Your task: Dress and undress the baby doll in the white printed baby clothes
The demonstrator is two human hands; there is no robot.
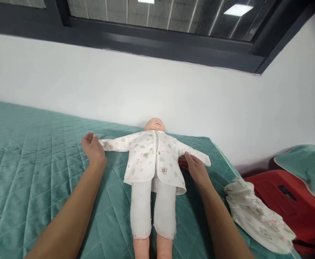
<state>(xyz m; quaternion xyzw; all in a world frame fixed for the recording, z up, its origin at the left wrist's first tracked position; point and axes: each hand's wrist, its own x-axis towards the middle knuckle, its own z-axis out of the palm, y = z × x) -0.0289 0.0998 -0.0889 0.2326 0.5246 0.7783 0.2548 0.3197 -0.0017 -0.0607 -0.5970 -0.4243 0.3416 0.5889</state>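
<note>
A baby doll (156, 125) lies on its back in the middle, its head close to the wall and its arms spread. It wears a white printed jacket (141, 158), fastened near the chest and parted below. White fabric covers its thighs. My left hand (94, 149) is closed at the cuff of the sleeve on the left; the doll's hand there is hidden. Near the underarm of the other sleeve (197, 153), my right hand (196, 169) has its thumb on top and its fingers under the cloth, gripping it.
The doll rests on a green quilted cover (49, 144) that runs up to a white wall (106, 79). Crumpled white printed clothing (256, 216) lies at the right edge, beside a red item (276, 190) and green cloth (305, 165). A dark window frame (157, 39) is above.
</note>
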